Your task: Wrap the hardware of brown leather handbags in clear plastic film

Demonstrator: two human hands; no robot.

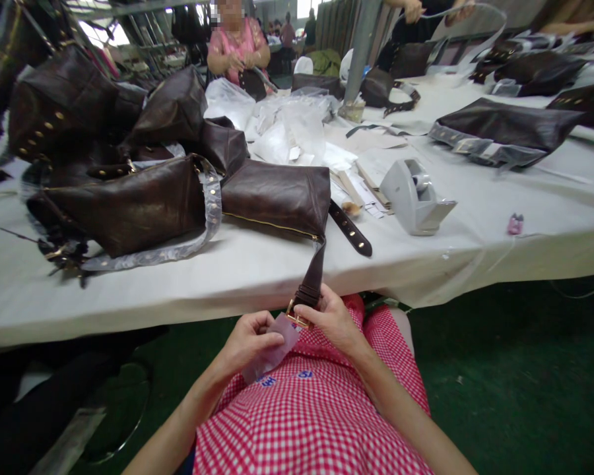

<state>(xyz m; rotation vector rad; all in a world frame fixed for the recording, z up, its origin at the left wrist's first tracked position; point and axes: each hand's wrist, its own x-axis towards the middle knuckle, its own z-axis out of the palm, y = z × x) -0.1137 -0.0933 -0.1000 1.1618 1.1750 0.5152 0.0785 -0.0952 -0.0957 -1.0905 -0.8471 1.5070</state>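
Note:
My left hand (pixel 255 340) pinches a thin translucent plastic piece (pixel 277 349) in front of the table edge. My right hand (pixel 332 323) is closed on the end of a dark brown leather strap (pixel 313 274), beside its gold-coloured buckle (pixel 297 318). The plastic's upper corner meets the buckle; whether it is wrapped around any part of it I cannot tell. From the buckle the strap runs up to a brown leather bag (pixel 282 194) with a zip along its near edge. The bag's other strap end (pixel 350 227), with metal-rimmed holes, lies on the table to the right.
Several brown leather bags (pixel 129 201) are heaped at the left, one with a plastic-wrapped strap. A grey tape dispenser (pixel 413 194) stands right of the strap end, with clear plastic bags (pixel 297 125) behind. Pink-handled snips (pixel 515 224) lie farther right. Co-workers handle straps across the table.

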